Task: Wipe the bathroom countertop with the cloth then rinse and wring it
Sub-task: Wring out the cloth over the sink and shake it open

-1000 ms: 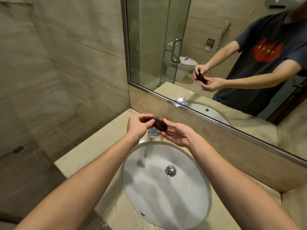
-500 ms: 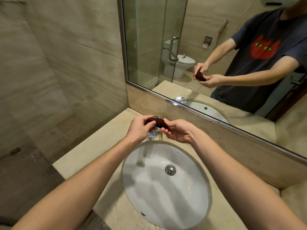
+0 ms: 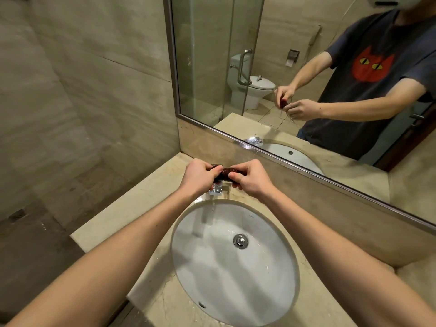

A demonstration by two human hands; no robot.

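Nearest to me, both forearms are reaching out over the white sink, which is set into the beige countertop. A thin trickle of water is falling into the bowl from just under the hands; whether it is coming from the tap or out of the cloth I cannot tell.

Further along, over the back rim of the sink and above the tap, the two hands are meeting. Between them the dark red cloth is lying rolled into a short tight rope, its long axis running left to right, almost level. The left hand is closing around the left end, fingers curled over the top, and the right hand is closing around the right end the same way. Both fists are clamped tight on the cloth, with only a short stretch of it showing in the gap. Neither hand is nearer than the other; each has its own end.

I judge this to be the wringing step, and the next twist is turning on that sideways axis: the fists rolling opposite ways around it while the cloth is hanging over the bowl.

Beyond, the mirror is showing the same grip from the front.
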